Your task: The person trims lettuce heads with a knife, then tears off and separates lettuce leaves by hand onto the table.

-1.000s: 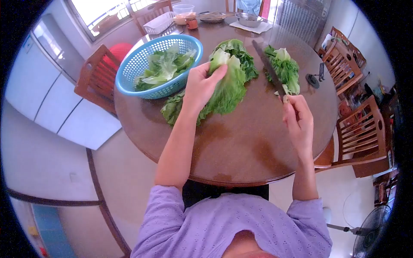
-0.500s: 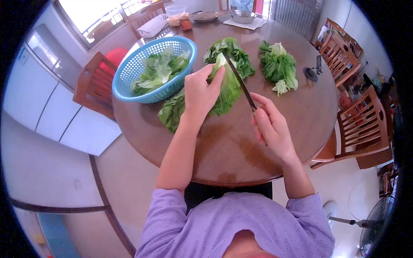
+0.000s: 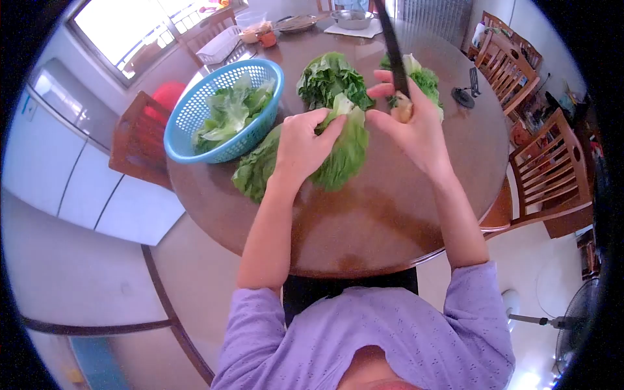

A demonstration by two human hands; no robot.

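My left hand (image 3: pixel 304 144) is closed on the pale stem end of a green lettuce (image 3: pixel 350 156) over the table. In my right hand (image 3: pixel 419 133) is a knife (image 3: pixel 392 49), its dark blade pointing up and away from the lettuce. The fingers of that hand are partly spread around the handle. Behind the held lettuce lies another head of lettuce (image 3: pixel 330 77), and one more (image 3: pixel 427 81) sits partly hidden behind my right hand. Leafy greens (image 3: pixel 255 170) lie under my left wrist. Loose leaves (image 3: pixel 237 107) fill part of the blue basket (image 3: pixel 174 144) on the left.
The round brown table (image 3: pixel 364 240) stands before me. Toward its far side are a metal bowl (image 3: pixel 353 21) on a white cloth, a plate (image 3: pixel 296 24), an orange-red jar (image 3: pixel 266 38) and a white rack (image 3: pixel 224 44). A small black stand (image 3: pixel 463 97) is at the right; wooden chairs (image 3: pixel 549 156) surround the table.
The knife has come away from the lettuce stem: my right hand has moved up and right, turning the blade upward. My left hand still grips the lettuce. The view has shifted slightly.
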